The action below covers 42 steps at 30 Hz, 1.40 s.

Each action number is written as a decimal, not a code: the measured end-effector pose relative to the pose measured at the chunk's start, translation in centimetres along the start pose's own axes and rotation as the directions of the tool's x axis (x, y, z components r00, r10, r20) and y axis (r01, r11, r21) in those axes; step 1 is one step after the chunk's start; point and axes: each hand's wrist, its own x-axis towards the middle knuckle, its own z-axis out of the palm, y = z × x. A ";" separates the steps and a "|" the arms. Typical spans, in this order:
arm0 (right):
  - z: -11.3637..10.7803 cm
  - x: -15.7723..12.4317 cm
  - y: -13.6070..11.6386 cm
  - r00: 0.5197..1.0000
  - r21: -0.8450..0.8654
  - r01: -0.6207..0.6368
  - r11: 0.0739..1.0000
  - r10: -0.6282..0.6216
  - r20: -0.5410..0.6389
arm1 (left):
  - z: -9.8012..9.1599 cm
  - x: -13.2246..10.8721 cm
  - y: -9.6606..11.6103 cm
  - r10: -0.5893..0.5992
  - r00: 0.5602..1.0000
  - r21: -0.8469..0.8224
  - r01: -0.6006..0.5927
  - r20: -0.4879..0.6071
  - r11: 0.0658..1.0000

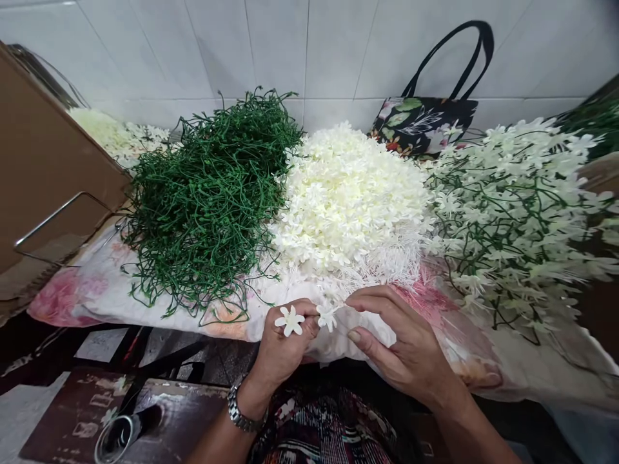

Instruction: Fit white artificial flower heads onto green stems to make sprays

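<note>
Left hand [283, 351] closed around white flowers [290, 321], right hand [411, 345] parted wide just beside, both at table's [106, 309] near edge

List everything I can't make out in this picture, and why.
All in the head view:
- Left hand: its curled fingers hide whatever lies in the palm.
- Right hand: too small a detail to tell whether its fingertips touch the nearby flower.
- Bag: lower part partly hidden by stemmed flowers.
- Box: cut off by the left edge.
</note>
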 end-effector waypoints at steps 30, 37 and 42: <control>2.5 0.7 -0.1 1.000 0.051 -0.006 0.999 0.006 0.006 | 0.8 0.2 -0.3 0.325 0.943 0.429 -0.324 0.073 0.843; 2.1 0.8 0.3 0.999 0.020 0.017 1.000 -0.018 0.051 | 1.0 0.4 -0.4 0.292 0.954 0.426 -0.291 0.065 0.857; 0.6 0.8 0.2 0.996 0.049 -0.053 0.997 0.050 0.071 | 1.1 0.1 0.2 0.139 0.990 0.316 -0.143 0.033 0.938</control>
